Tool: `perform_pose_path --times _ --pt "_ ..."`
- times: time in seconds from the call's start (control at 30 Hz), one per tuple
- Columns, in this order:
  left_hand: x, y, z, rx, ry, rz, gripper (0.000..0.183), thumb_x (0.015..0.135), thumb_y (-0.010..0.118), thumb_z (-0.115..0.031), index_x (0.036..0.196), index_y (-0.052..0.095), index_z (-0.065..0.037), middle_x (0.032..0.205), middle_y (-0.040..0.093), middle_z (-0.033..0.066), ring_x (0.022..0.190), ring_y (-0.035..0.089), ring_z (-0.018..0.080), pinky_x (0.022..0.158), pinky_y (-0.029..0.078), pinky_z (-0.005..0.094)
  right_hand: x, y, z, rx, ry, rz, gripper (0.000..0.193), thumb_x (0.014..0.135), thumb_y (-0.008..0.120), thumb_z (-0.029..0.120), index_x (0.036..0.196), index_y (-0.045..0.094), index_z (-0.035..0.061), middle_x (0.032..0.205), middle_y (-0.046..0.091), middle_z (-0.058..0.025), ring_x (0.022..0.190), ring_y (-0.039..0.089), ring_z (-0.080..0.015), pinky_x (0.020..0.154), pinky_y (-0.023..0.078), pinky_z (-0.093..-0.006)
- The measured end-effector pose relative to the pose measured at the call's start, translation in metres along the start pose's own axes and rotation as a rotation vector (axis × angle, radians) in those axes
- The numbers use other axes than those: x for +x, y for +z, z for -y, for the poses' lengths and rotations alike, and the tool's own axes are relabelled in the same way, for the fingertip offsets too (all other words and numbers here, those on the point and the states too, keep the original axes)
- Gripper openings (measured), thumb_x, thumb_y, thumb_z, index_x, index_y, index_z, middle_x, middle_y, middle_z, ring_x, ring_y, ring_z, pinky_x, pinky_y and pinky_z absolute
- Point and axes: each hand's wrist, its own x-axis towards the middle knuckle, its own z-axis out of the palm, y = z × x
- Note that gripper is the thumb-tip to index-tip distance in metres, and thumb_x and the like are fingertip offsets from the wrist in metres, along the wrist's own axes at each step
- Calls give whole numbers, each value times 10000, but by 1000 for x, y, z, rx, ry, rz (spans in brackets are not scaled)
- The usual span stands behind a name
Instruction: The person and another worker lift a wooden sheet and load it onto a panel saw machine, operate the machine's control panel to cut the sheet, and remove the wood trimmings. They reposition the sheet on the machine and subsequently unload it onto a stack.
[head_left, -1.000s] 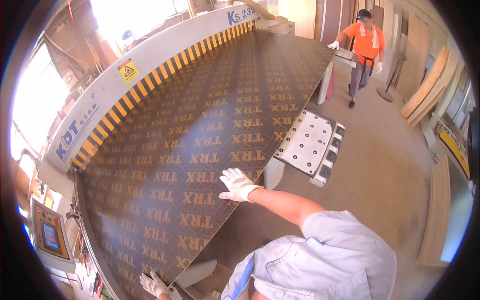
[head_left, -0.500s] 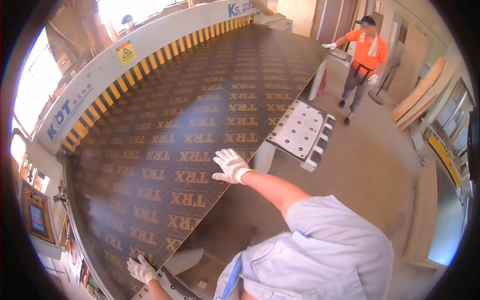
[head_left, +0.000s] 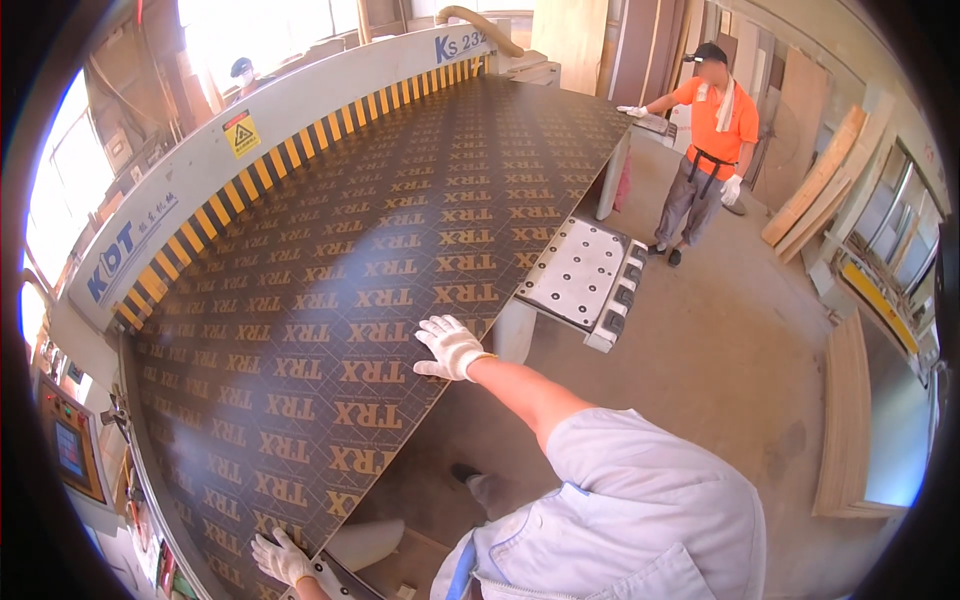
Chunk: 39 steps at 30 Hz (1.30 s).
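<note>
Head: L hand (head_left: 283, 558) & R hand (head_left: 449, 348) touch flat, glossy dk panel (head_left: 330, 320).

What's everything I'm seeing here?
Patterned sheet: one, dark brown, centre
Machine beam: one, pale grey, left of sheet
Striped band: one, yellow and black, beneath beam
Warning sign: one, yellow, on beam
Control panel: one, grey, lower left
Studded supports: at least two, white, along sheet's right
Planks: several, tan, far right
Standing person: one, orange shirt, upper right
Second person: one, dark cap, behind beam
Left grip: one, white glove, sheet's near corner
Right grip: one, white glove, on sheet's right side
</note>
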Motion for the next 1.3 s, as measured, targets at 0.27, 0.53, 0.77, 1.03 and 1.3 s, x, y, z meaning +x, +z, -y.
perform_pose_path --times 0.27,0.53,0.77,1.03,1.3 --pt "1 2 3 7 -20 0 787 1209 399 -637 1755 470 -75 1827 441 172 1701 358 376 1408 247 541 2 0 4 -3 -4 -18 919 1072 631 729 1702 552 65 1835 439 -195 1732 335 -390 1442 213 -508" --pt "1 1 2 1 -9 9 789 1207 401 -638 1756 467 -75 1834 432 172 1708 348 379 1414 237 538 0 -5 2 -14 9 -2 940 1066 627 743 1720 530 74 1844 432 -182 1736 330 -371 1441 207 -499" --pt "3 0 -2 -42 21 -37 772 1197 448 -596 1724 502 -34 1815 457 208 1683 393 397 1397 274 542 -1 -9 -1 -5 19 -24 923 1067 637 725 1710 544 69 1837 440 -192 1733 334 -390 1440 214 -503" --pt "20 32 32 -82 130 -304 677 1069 624 -505 1499 712 10 1606 675 243 1534 562 414 1313 385 532 4 -5 15 -27 -65 -126 893 1011 693 714 1598 657 42 1756 544 -215 1656 450 -400 1382 310 -517" --pt "9 5 19 -168 60 -87 807 1095 537 -604 1677 554 -46 1785 492 199 1681 375 408 1421 189 573 8 11 6 -36 -37 -91 901 1016 734 674 1634 611 30 1787 502 -212 1686 394 -419 1410 260 -536"
